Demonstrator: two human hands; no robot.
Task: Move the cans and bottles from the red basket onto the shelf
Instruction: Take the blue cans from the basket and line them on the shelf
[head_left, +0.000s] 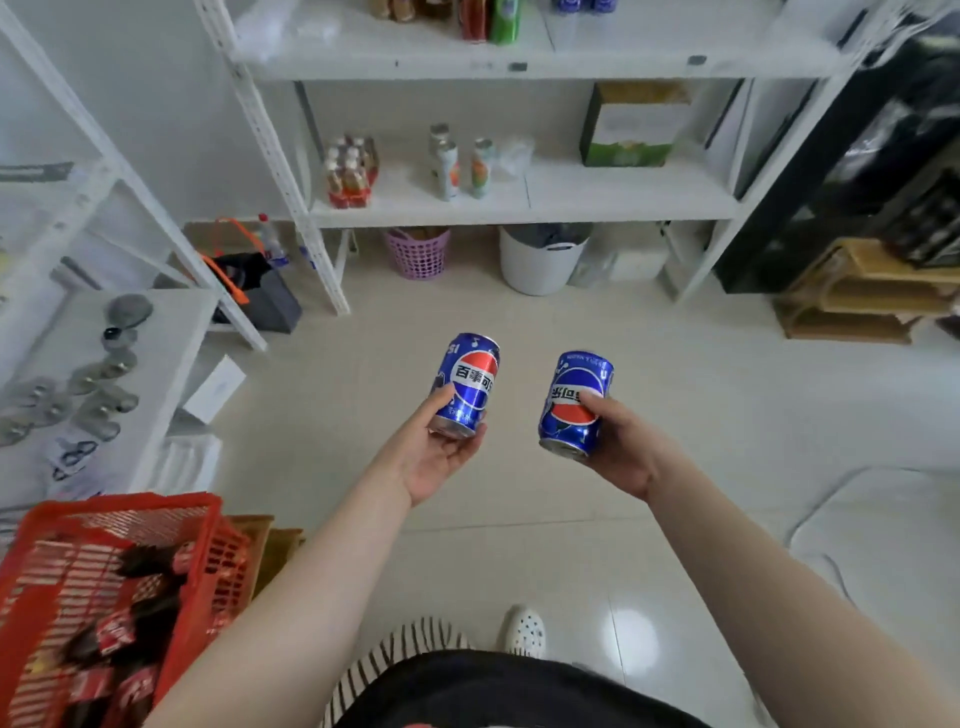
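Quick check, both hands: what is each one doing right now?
Left hand: fingers curled round a blue Pepsi can, held upright.
Right hand: gripping a second blue Pepsi can, its label upside down.

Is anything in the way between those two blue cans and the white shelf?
Nothing visible. The left hand and right hand hold blue cola cans over bare floor, and the white metal shelf ahead has open space.

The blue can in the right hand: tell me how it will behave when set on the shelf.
The blue can looks rigid and smooth, so probably slippery. Round-sided, it would likely roll if laid down. Its label reads inverted, so it may need turning upright.
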